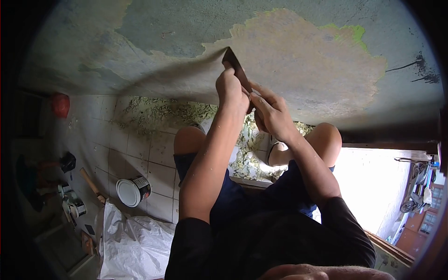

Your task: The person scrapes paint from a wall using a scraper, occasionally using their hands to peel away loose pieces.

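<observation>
Clamping the flat dark scraper [240, 71] up by the patchy wall [308, 65], your left hand [232, 91] and right hand [273, 113] hide its lower part; whether its upper corner touches, you cannot tell. Your knees [189, 139] flank green flakes [245, 158]. Floor tiles [161, 161] stretch leftward past a paint can [130, 192], contents hidden, near crumpled sheeting [135, 247].
</observation>
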Tool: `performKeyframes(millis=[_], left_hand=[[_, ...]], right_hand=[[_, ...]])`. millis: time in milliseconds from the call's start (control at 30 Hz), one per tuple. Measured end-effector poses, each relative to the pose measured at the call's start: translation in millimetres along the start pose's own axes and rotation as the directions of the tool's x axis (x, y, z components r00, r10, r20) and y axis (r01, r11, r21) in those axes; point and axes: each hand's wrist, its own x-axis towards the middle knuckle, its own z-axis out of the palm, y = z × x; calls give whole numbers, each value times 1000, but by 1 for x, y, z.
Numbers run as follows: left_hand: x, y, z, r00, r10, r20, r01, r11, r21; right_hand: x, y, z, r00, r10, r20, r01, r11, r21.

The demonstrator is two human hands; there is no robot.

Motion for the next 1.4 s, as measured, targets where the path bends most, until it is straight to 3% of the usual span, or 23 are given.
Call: performKeyframes(millis=[67, 100, 200, 233, 300, 333, 367, 433, 467, 533, 567, 700, 767, 867, 933, 1033, 1200, 1333, 1400], left_hand=[[15, -2, -9, 999, -5, 51, 6, 1000, -25], [19, 2, -13, 996, -16, 91, 11, 999, 49], [22, 9, -17, 998, -52, -23, 54, 993, 104], [17, 11, -17, 999, -49, -20, 51, 993, 107], [5, 15, -23, 994, 108, 14, -105, 920, 377], [8, 11, -28, 994, 104, 10, -100, 920, 379], [13, 7, -35, 939, 343, 40, -321, 826, 464], [7, 10, -31, 682, 719, 133, -632, 488, 602], [2, 13, -33, 678, 723, 136, -635, 482, 603], [-16, 26, -30, 704, 602, 378, -706, 534, 465], [-3, 22, -39, 651, 629, 424, -746, 426, 512], [-19, 25, -36, 660, 598, 455, -747, 458, 482], [-21, 24, -33, 613, 627, 480, -775, 358, 522], [-16, 30, -35, 604, 620, 501, -763, 268, 588], [-13, 32, -37, 576, 636, 513, -795, 290, 533], [-20, 31, -33, 604, 611, 512, -771, 282, 571], [-14, 36, -33, 558, 646, 522, -778, 186, 601], [-23, 26, -28, 613, 628, 480, -757, 290, 586], [-13, 29, -31, 596, 639, 487, -755, 237, 612]], right_hand=[[9, 9, 1, 999, -43, -22, 41, 995, -87], [12, 13, 2, 999, -21, -42, 15, 992, -123], [22, 16, 10, 987, -152, -58, 133, 959, -249], [18, 7, 12, 995, -71, -70, 53, 972, -228], [21, -4, 18, 994, -88, -69, 69, 969, -238], [20, -4, 19, 992, -101, -70, 80, 965, -249], [21, -1, 20, 993, -98, -69, 78, 966, -247], [23, 5, 24, 985, -168, -45, 157, 970, -185], [23, 5, 26, 984, -172, -42, 162, 970, -180], [24, 4, 27, 994, -74, -76, 72, 997, -23], [23, 4, 29, 993, -84, -79, 83, 996, -23], [19, -1, 31, 996, -79, -47, 83, 994, 78], [20, -5, 26, 1000, 13, -26, -9, 988, 154], [22, -2, 35, 999, -28, -23, 31, 985, 170], [21, 1, 32, 997, -77, 3, 75, 984, 161], [15, -13, 22, 996, 65, 55, -77, 962, 260], [25, -4, 25, 997, 45, 60, -60, 958, 281], [24, -12, 20, 999, 9, 43, -18, 978, 210], [33, -10, 19, 984, -162, 73, 167, 984, -60]])
